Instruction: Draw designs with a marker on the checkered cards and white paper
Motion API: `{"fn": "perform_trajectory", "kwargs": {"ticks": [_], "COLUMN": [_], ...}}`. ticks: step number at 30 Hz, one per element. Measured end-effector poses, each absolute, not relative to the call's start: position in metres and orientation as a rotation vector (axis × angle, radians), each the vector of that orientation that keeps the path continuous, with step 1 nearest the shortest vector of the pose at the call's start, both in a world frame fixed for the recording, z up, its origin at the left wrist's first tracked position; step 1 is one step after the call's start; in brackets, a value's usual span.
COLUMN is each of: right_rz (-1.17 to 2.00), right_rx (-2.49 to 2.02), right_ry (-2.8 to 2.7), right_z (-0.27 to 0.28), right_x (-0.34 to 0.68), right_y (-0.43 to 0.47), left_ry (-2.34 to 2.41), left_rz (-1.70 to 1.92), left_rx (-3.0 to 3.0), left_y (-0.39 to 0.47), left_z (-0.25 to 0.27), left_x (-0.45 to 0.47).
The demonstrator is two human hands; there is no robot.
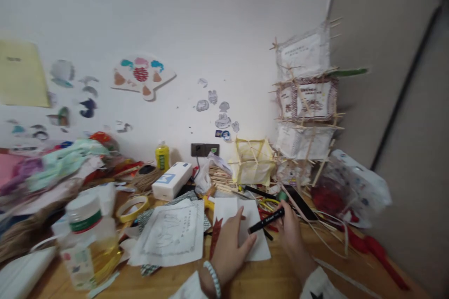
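My right hand [291, 231] is closed around a black marker pen [265, 222], which points left and down over a sheet of white paper [259, 252]. On that sheet lies my left hand [231, 242], thumb and fingers apart, with a beaded bracelet at its wrist. A dark red patterned strip [216, 235] shows just beside the left hand. To its left, a sheet with a drawing and writing [170, 233] rests on a dark checked cloth. Part of the white sheet is hidden by my left hand.
Left stand a large plastic jar [89, 243] with yellow liquid, a roll of tape [133, 208] and a tissue box [172, 181]. At the back rises a tall stick-and-paper lantern [315, 100]; near it are a smaller yellow frame [253, 161], wooden sticks [221, 178] and a phone [300, 202].
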State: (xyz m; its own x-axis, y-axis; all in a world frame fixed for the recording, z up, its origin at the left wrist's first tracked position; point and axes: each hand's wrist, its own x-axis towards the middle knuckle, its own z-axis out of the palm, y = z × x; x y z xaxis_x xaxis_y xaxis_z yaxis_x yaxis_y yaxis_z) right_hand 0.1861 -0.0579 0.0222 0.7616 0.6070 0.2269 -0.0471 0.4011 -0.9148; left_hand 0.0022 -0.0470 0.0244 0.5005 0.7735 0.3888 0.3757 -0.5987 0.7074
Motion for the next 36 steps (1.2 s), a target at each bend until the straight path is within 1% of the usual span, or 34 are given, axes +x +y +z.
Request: {"fn": "perform_trajectory", "kwargs": {"ticks": [3,6,8,12,20,21,23,26,30,32,34,35,36], "right_rz": [0.306,0.183,0.137,0.023,-0.301,-0.335,-0.367,-0.349,-0.341,-0.33,-0.294,-0.265,-0.234], "right_rx": [-1.14,-1.197,-1.24,-1.392,-1.818,-1.835,-1.826,-1.797,-1.777,-1.766,-1.758,-1.755,-1.753], "right_ry": [-0.458,-0.508,-0.62,-0.861,-1.139,-1.186,-1.272,-1.327,-1.288,-1.243,-1.201,-1.191,-1.189], "right_z": [0.024,0.02,0.016,0.008,0.005,0.005,0.005,0.006,0.009,0.011,0.012,0.011,0.011], "right_x": [0.22,0.238,0.24,0.235,0.232,0.23,0.226,0.221,0.217,0.216,0.216,0.216,0.216], "right_y": [-0.058,-0.055,-0.051,-0.044,-0.047,-0.047,-0.046,-0.045,-0.045,-0.046,-0.046,-0.046,-0.045], "left_ry": [0.817,0.702,0.717,0.716,0.458,0.496,0.703,1.053,1.212,1.264,1.207,1.155,1.074], "left_rz": [0.622,0.328,0.288,0.323,0.216,0.263,0.487,0.933,1.564,1.783,1.877,1.82,1.685], "left_rx": [2.617,2.81,2.856,2.924,3.089,3.078,2.936,2.412,1.73,1.522,1.548,1.635,1.754], "left_y": [-0.047,-0.053,-0.06,-0.069,-0.077,-0.079,-0.078,-0.061,-0.019,-0.006,-0.006,-0.011,-0.019], "left_z": [0.019,0.012,0.01,0.01,-0.001,0.0,0.007,0.029,0.061,0.072,0.08,0.082,0.081], "left_x": [-0.001,0.004,0.008,0.012,0.024,0.024,0.021,0.006,-0.029,-0.045,-0.052,-0.051,-0.048]}}
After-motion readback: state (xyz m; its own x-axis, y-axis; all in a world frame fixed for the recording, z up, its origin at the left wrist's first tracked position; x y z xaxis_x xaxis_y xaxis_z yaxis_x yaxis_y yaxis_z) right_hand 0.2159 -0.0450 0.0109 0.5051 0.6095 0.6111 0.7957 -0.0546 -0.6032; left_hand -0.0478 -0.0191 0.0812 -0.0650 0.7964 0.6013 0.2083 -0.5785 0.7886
